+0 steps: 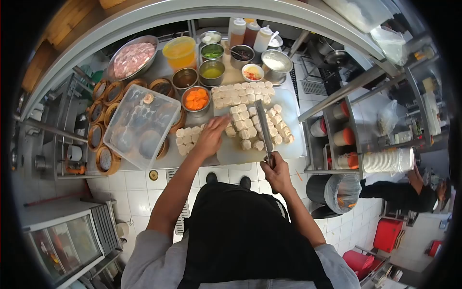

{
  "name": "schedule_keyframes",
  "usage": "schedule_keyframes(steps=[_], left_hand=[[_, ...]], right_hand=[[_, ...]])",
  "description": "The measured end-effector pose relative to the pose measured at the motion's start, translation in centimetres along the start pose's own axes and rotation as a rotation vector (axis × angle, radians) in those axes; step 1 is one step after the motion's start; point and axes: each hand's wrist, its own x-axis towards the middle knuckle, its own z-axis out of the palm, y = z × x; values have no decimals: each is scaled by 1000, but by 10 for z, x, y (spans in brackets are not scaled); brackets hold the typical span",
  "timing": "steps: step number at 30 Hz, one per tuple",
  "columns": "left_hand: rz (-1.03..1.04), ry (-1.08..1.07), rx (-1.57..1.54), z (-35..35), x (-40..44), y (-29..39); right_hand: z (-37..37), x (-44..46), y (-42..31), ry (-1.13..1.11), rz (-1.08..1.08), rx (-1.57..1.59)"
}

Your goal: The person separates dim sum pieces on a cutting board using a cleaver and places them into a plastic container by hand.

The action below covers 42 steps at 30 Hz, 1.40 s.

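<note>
My right hand point(277, 172) grips the dark handle of a cleaver point(263, 126). Its long blade points away from me over the white cutting board point(291, 103), among rows of pale, chunky cut pieces point(243, 123) that look like dough. More pieces lie right of the blade, and a block of them point(243, 94) sits at the board's far edge. With fingers stretched out, my left hand point(211, 137) is beside the pieces left of the blade; whether it touches them I cannot tell. A smaller group point(188, 139) lies to its left, partly behind that hand.
A clear plastic bin point(142, 126) stands left, near round bamboo steamers point(107, 160). Behind are a bowl of raw meat point(134, 59), sliced carrots point(196, 99), sauce pots and squeeze bottles point(263, 38). A metal rail point(332, 88) borders the right; another person point(402, 195) is beyond.
</note>
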Motion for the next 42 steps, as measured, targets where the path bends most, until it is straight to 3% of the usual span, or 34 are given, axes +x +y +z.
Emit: schedule_keyframes(steps=[2, 6, 8, 11, 14, 17, 23, 26, 29, 36, 39, 42], left_hand=[[41, -134, 1, 7, 13, -8], [-269, -276, -186, 6, -2, -7], [-476, -286, -431, 16, -17, -8], [-516, -85, -267, 27, -27, 0], [-482, 92, -373, 15, -30, 36], [-377, 189, -219, 39, -35, 19], [-431, 256, -354, 47, -38, 20], [-485, 245, -388, 39, -35, 28], [-478, 262, -385, 36, -35, 30], [-470, 269, -343, 44, -37, 23], [-506, 267, -362, 43, -33, 26], [-505, 260, -351, 41, -32, 30]], right_hand=[[1, -9, -20, -50, -4, 157], [25, -9, -28, 61, -109, -89], [45, -8, -22, 87, -154, -114], [63, 0, -16, 59, -171, -170], [76, 14, -5, 24, -195, -203], [83, 28, 0, 38, -297, -210], [76, 24, -44, 94, -303, -157], [85, 27, -23, 86, -294, -173], [101, 47, 44, -17, -302, -312], [72, 15, -34, 15, -242, -183], [70, 14, -36, 78, -336, -129], [84, 36, 10, -15, -251, -321]])
